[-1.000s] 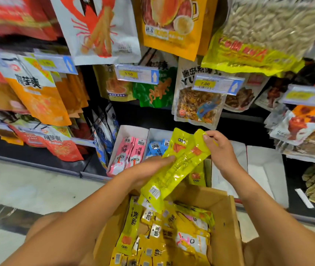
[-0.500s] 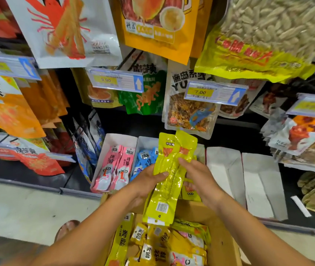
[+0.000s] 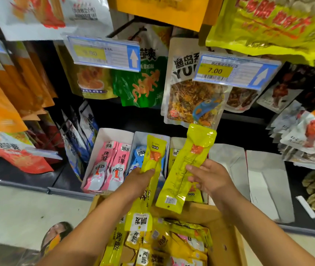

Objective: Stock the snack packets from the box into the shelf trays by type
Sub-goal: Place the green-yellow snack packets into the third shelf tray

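Note:
My left hand grips one long yellow snack packet that stands upright over the blue-packet tray. A second yellow packet is held by my right hand and hangs above the tray of yellow packets. Below both hands the cardboard box holds several more yellow packets. To the left, a white tray contains pink packets.
Two white trays stand to the right of the yellow tray. Large snack bags and price tags hang on hooks above the trays. A pale floor lies at lower left, with a foot on it.
The two yellow packets were held together as one bundle; now they are apart, one in each hand. The view has moved closer to the shelf trays.

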`<state>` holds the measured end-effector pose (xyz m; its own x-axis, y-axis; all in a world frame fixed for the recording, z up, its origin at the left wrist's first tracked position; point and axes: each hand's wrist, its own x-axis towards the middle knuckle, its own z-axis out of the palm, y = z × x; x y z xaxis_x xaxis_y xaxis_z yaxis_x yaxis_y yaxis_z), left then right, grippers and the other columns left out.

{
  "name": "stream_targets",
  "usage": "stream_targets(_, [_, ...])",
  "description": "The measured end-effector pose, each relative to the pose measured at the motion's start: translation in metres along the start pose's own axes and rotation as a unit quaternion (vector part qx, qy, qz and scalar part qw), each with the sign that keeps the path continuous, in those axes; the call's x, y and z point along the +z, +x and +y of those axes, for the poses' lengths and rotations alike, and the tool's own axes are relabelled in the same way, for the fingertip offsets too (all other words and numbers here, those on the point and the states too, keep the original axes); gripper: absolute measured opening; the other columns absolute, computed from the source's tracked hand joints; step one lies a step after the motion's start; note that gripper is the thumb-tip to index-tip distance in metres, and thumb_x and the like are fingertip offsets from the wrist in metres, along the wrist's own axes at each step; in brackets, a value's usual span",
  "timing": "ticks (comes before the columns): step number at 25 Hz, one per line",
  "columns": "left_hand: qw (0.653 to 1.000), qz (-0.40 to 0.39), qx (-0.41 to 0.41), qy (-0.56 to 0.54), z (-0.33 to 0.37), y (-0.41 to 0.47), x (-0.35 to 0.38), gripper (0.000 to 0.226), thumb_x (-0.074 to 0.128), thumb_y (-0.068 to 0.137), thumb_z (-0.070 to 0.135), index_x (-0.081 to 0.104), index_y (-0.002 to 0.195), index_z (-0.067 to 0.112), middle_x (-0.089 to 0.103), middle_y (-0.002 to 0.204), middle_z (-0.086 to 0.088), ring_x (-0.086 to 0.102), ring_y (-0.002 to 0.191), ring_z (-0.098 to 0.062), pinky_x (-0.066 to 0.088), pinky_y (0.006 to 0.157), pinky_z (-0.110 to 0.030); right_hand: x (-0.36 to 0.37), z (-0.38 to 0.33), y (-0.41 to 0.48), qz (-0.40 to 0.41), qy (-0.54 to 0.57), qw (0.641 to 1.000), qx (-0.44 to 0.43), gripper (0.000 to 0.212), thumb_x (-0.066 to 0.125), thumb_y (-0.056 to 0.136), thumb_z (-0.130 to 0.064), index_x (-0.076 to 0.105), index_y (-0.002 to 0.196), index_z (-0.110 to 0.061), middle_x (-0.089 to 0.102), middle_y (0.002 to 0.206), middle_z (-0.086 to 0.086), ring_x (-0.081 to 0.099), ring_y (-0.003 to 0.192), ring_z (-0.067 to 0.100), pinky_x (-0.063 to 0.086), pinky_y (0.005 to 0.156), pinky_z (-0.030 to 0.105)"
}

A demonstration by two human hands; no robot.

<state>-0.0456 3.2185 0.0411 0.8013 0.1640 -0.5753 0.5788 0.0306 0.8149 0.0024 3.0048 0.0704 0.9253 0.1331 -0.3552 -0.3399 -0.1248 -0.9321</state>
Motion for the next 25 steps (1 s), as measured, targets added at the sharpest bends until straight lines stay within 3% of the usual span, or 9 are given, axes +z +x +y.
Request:
stream_targets(3, [0.984,-0.041,-0.132,-0.109,0.011,-0.002,0.002,0.056,0.055,0.100,0.054,0.055,0.142,0.017,0.058,0.143,-0.014,0.059,0.125,-0.034,0.048,0.103,-0.048,0.003,-0.008,-0.006,0.013,-0.022,0.997,-0.073,0.020,0.075,0.087,-0.013,0.071,0.106,-0.011,0.077,0.100,0.006,0.076,0.085,0.019,0.058,0.080,0.046])
stream_targets(6, [0.956,-0.118,-0.172,-0.207,0.015,-0.011,0.000,0.048,0.051,0.102,0.055,0.068,0.115,0.012,0.074,0.099,-0.019,0.072,0.084,-0.032,0.054,0.080,-0.044,0.011,-0.008,-0.010,-0.014,-0.028,0.990,-0.136,0.020,0.076,0.083,0.001,0.072,0.095,-0.015,0.078,0.091,-0.002,0.075,0.087,0.013,0.060,0.073,0.030])
stream_targets(8, [0.946,-0.146,-0.170,-0.234,0.014,-0.011,-0.001,0.048,0.051,0.101,0.055,0.070,0.113,0.013,0.074,0.090,-0.017,0.073,0.072,-0.030,0.053,0.074,-0.041,0.015,-0.003,-0.015,-0.047,-0.069,0.985,-0.154,0.028,0.073,0.081,0.009,0.071,0.088,-0.017,0.077,0.087,-0.008,0.072,0.084,0.007,0.056,0.066,0.022])
stream_targets(12, [0.942,-0.159,-0.161,-0.249,0.018,-0.014,-0.004,0.046,0.063,0.097,0.046,0.069,0.130,0.014,0.072,0.120,-0.017,0.073,0.094,-0.032,0.056,0.081,-0.043,0.014,0.012,-0.017,-0.079,-0.271,0.913,-0.295,0.048,0.066,0.071,0.017,0.074,0.089,-0.026,0.067,0.107,-0.024,0.062,0.106,-0.003,0.047,0.087,0.012])
stream_targets(16, [0.960,-0.116,-0.124,-0.221,0.011,-0.012,-0.006,0.034,0.072,0.091,0.014,0.069,0.124,0.007,0.073,0.118,-0.022,0.072,0.098,-0.034,0.058,0.083,-0.047,0.012,0.021,-0.016,-0.110,-0.329,0.869,-0.353,0.048,0.055,0.082,0.018,0.074,0.098,-0.023,0.062,0.121,-0.023,0.057,0.116,-0.003,0.042,0.096,0.009])
stream_targets(19, [0.973,-0.064,-0.090,-0.203,0.008,-0.010,-0.006,0.031,0.073,0.089,0.004,0.070,0.120,0.003,0.073,0.115,-0.023,0.071,0.105,-0.038,0.057,0.090,-0.055,0.021,0.020,-0.016,-0.083,-0.217,0.938,-0.258,0.055,0.045,0.091,0.015,0.071,0.106,-0.030,0.058,0.128,-0.015,0.058,0.116,0.000,0.050,0.095,0.020])
stream_targets(21, [0.981,-0.030,-0.066,-0.177,0.010,-0.010,-0.004,0.028,0.074,0.089,0.003,0.072,0.117,0.004,0.074,0.114,-0.022,0.071,0.106,-0.037,0.056,0.094,-0.056,0.029,0.018,-0.014,-0.035,-0.165,0.978,-0.126,0.033,0.058,0.097,-0.008,0.062,0.112,-0.037,0.060,0.125,-0.011,0.066,0.099,0.003,0.057,0.084,0.033])
stream_targets(23, [0.989,-0.002,-0.038,-0.145,0.010,-0.010,-0.002,0.025,0.074,0.089,0.002,0.072,0.114,0.006,0.077,0.105,-0.016,0.076,0.088,-0.021,0.063,0.075,-0.036,0.034,0.016,-0.014,-0.044,-0.165,0.985,-0.006,0.015,0.066,0.095,-0.029,0.065,0.109,-0.023,0.068,0.098,-0.009,0.064,0.070,-0.002,0.052,0.065,0.021])
stream_targets(25, [0.993,0.015,-0.019,-0.113,0.012,-0.014,0.000,0.021,0.075,0.089,0.003,0.071,0.109,0.008,0.076,0.098,-0.010,0.072,0.069,-0.009,0.055,0.053,-0.021,0.036,0.024,-0.011,-0.066,-0.172,0.982,0.045,0.028,0.066,0.095,-0.031,0.066,0.098,-0.003,0.055,0.063,-0.009,0.049,0.049,0.003,0.038,0.047,0.014])
